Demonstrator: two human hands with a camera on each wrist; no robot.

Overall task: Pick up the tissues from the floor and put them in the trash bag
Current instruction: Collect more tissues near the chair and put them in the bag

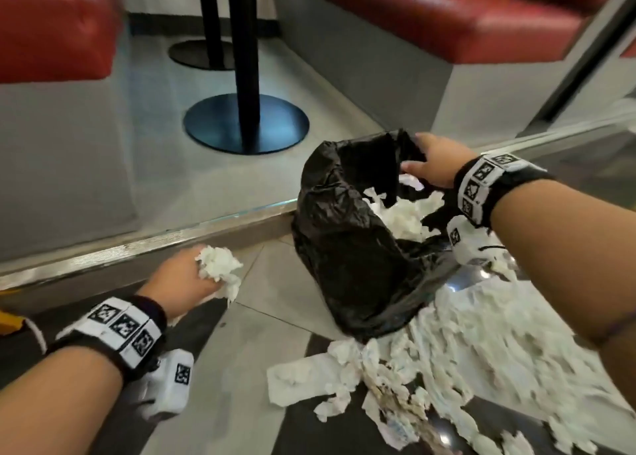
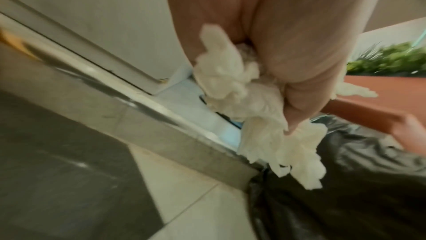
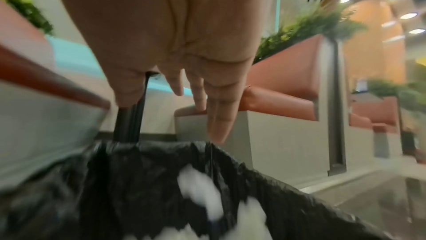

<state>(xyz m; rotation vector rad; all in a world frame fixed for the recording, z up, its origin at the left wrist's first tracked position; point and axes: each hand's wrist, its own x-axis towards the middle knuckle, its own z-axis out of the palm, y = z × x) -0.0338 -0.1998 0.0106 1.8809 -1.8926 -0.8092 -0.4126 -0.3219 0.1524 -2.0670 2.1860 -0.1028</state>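
A black trash bag [image 1: 344,248] stands open on the floor, with white tissues [image 1: 402,217] inside it. My left hand [image 1: 192,275] hovers low to the bag's left and grips a crumpled wad of tissues [image 1: 220,268]. The left wrist view shows that wad [image 2: 253,107] bunched in my left hand [image 2: 288,43], beside the bag [image 2: 345,198]. My right hand [image 1: 430,165] is over the bag's far rim. In the right wrist view its fingers [image 3: 219,116] are straight, just above the bag [image 3: 115,189], where a blurred white tissue [image 3: 200,185] shows. A large pile of tissues [image 1: 430,368] covers the floor at lower right.
A metal floor strip [image 1: 137,244] runs diagonally behind the bag. Beyond it stand a black table pedestal [image 1: 246,124] and red booth seats [image 1: 447,17]. A planter with greenery [image 2: 392,60] sits above the seats. Tiled floor lies between my left hand and the bag.
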